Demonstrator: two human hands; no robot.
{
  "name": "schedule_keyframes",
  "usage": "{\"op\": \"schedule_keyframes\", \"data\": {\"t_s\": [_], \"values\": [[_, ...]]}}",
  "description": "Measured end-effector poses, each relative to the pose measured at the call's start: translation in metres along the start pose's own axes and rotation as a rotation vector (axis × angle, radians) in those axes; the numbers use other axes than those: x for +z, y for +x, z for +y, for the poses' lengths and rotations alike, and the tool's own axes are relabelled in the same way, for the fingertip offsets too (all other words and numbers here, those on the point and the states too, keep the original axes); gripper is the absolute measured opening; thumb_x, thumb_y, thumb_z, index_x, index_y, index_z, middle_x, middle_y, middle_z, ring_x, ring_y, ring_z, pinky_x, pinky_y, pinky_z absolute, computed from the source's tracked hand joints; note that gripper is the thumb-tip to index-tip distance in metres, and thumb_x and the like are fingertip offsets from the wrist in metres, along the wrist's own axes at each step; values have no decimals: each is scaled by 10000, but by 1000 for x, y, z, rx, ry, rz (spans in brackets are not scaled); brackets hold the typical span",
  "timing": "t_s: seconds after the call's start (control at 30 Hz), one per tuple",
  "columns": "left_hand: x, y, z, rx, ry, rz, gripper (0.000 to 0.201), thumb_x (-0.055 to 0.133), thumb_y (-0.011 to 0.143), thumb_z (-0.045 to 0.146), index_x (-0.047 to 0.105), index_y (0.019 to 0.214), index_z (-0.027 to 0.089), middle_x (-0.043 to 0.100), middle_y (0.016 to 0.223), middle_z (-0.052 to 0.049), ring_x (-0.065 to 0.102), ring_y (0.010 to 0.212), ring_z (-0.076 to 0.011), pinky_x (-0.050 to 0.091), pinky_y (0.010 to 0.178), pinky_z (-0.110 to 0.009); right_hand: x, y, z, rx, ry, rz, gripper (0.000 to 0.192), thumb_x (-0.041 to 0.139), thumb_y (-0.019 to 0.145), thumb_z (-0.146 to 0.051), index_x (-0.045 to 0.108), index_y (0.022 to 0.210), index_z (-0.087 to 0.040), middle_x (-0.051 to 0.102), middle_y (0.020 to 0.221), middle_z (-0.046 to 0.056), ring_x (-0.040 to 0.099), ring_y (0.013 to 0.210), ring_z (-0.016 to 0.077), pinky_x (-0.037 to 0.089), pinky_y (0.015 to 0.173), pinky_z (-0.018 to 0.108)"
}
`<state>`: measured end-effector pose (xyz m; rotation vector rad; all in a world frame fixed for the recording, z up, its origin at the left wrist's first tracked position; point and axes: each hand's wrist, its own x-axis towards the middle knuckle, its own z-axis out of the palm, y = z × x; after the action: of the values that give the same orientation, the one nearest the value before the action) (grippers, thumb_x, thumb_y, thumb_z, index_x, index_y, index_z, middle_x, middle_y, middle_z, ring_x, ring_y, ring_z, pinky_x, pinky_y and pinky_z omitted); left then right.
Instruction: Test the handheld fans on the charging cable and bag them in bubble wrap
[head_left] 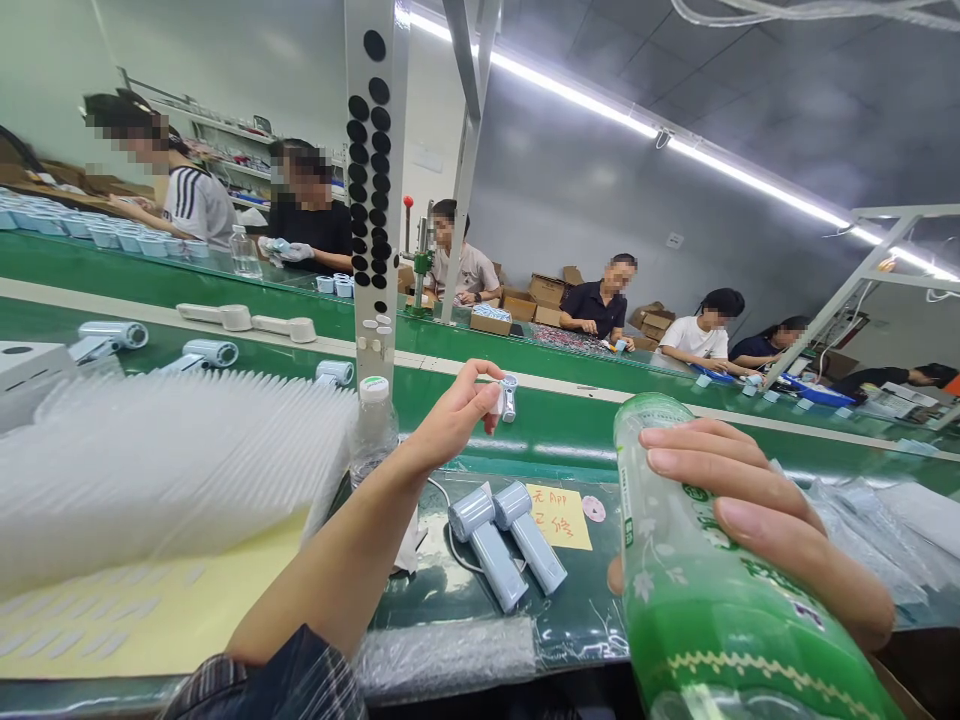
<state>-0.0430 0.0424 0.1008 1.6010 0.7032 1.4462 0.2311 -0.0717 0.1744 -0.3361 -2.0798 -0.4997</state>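
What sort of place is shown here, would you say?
Probably a factory assembly line: there is a long green belt, workers in a row beyond it, and many similar light blue parts.

Crowded workshop line, with people seated beyond the green conveyor belt [585, 422].
On the near worktop [589, 605], a yellow note [574, 527] with red handwriting lies beside a pink round tag [593, 509]; bubble wrap [450, 655] runs along the front edge. White packing sheets [172, 470] fan out at left, near a clear bottle with a white cap [374, 425]. Black round stickers dot a pale post [401, 120]. Cardboard boxes [549, 290] sit behind, under a slanting tube light [592, 103].
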Motion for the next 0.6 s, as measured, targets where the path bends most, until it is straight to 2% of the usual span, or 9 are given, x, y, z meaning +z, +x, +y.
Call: {"op": "schedule_keyframes", "data": {"t_s": [0.1, 0.2, 0.37, 0.5, 0.6], "values": [[0, -2, 2, -8, 24, 0, 652, 606, 913, 789, 466, 1158, 201, 551, 640, 78, 520, 593, -133, 441, 626, -283, 0, 2, 0, -30, 69, 42, 467, 782, 917, -151, 619, 1347, -231, 729, 1313, 88, 733, 1219, 316, 594, 1106, 598], [0, -2, 2, -5, 18, -4, 625, 586, 931, 779, 470, 1142, 203, 555, 635, 80, 529, 573, -129, 435, 617, -280, 1, 3, 0, -21, 82, 39, 427, 787, 910, -133, 630, 1293, -234, 724, 1333, 87, 728, 1226, 315, 597, 1101, 600], [-1, -1, 0, -9, -19, -14, 598, 585, 941, 764, 462, 1122, 207, 572, 634, 76, 536, 558, -127, 453, 596, -276, 3, 3, -1, -4, 70, 55, 496, 859, 848, -140, 628, 1271, -256, 721, 1335, 67, 728, 1218, 313, 610, 1097, 575], [0, 1, -1, -9, -44, 8, 613, 677, 896, 745, 482, 1104, 203, 620, 694, 43, 583, 603, -130, 495, 615, -274, 1, 1, 0, -7, 40, 50, 472, 858, 874, -215, 628, 1274, -313, 721, 1350, 30, 732, 1222, 305, 616, 1100, 571], [2, 2, 1, 3, -67, 44, 601, 766, 843, 707, 513, 1046, 201, 606, 772, 25, 595, 650, -125, 503, 588, -257, 0, 2, 1, -10, 41, 57, 405, 813, 924, -238, 640, 1285, -296, 728, 1344, 54, 731, 1225, 316, 599, 1112, 601]]}}
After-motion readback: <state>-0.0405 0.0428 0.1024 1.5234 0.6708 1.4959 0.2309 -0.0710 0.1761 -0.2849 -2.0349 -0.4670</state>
